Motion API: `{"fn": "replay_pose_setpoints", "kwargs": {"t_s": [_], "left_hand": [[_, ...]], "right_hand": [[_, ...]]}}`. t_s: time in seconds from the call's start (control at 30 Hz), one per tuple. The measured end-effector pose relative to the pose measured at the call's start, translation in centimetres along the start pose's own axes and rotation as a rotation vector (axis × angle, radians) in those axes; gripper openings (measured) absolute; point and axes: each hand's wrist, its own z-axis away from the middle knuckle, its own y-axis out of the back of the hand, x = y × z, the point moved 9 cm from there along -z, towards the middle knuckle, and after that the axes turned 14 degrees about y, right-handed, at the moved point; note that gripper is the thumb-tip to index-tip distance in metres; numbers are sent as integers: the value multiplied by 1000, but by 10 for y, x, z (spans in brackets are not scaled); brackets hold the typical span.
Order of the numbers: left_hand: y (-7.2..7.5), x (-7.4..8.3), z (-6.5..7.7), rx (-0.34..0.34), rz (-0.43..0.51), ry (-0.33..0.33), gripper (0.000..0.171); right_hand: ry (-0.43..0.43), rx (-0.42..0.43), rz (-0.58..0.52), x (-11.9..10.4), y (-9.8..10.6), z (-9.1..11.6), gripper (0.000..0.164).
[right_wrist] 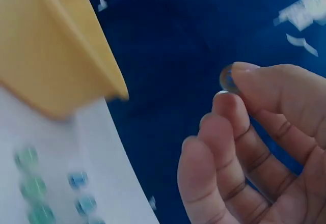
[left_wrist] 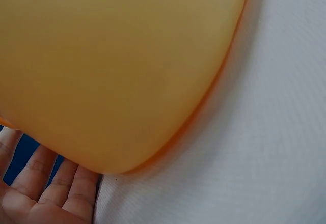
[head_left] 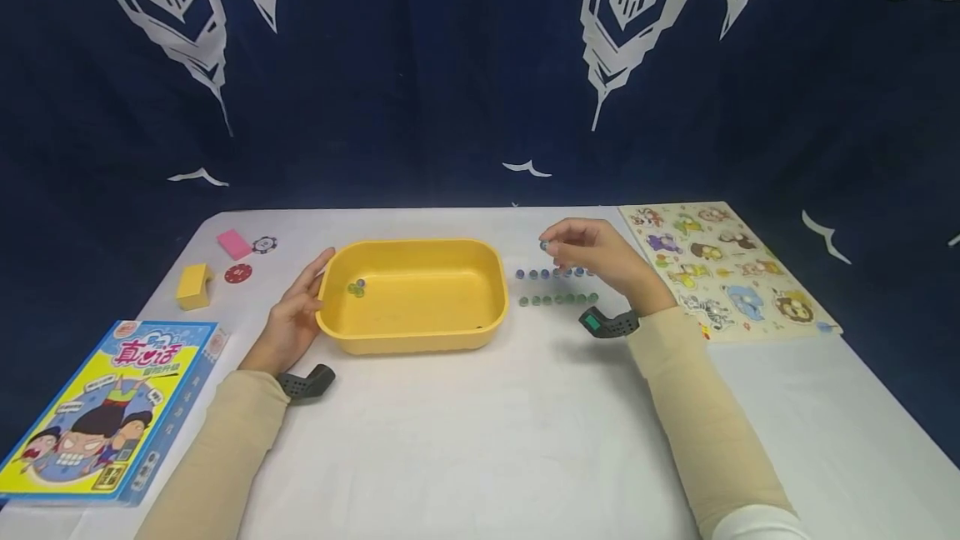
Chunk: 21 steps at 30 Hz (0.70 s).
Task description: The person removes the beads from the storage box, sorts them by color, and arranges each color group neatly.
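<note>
My left hand [head_left: 296, 311] holds the left end of a yellow plastic basin [head_left: 412, 346], thumb at the rim. In the left wrist view its fingers [left_wrist: 38, 170] pass behind the basin wall, which hides their tips. A few glass marbles [head_left: 357, 287] lie together inside, toward the left. Raised over the table to the right of the basin, my right hand [head_left: 596, 252] pinches a clear marble [right_wrist: 229, 78] with a blue swirl between thumb and index finger. Below it, a row of blue marbles [head_left: 533, 274] runs behind a row of green marbles [head_left: 547, 300]; the hand covers part of the blue row.
At the right lies an animal picture board [head_left: 720, 273]. On the left are a colourful game box [head_left: 112, 415], a yellow block [head_left: 194, 287], a pink piece [head_left: 234, 244], a red chip [head_left: 238, 273] and a black-and-white chip [head_left: 265, 245]. A dark blue curtain [head_left: 412, 90] hangs behind the table.
</note>
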Motion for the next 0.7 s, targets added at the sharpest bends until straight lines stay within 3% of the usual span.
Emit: {"fn": "replay_pose_setpoints", "kwargs": {"t_s": [0.23, 0.37, 0.53, 0.7], "left_hand": [[0, 0, -1, -13, 2, -11, 83], [0, 0, 0, -17, 4, -18, 82], [1, -1, 2, -16, 4, -15, 82], [-2, 0, 1, -26, -4, -20, 82]], "right_hand": [[-15, 129, 1, 21, 45, 19, 32], [-45, 186, 72, 30, 70, 33, 33], [-148, 176, 223, 44, 89, 50, 35], [-241, 182, 302, 67, 102, 62, 30]]}}
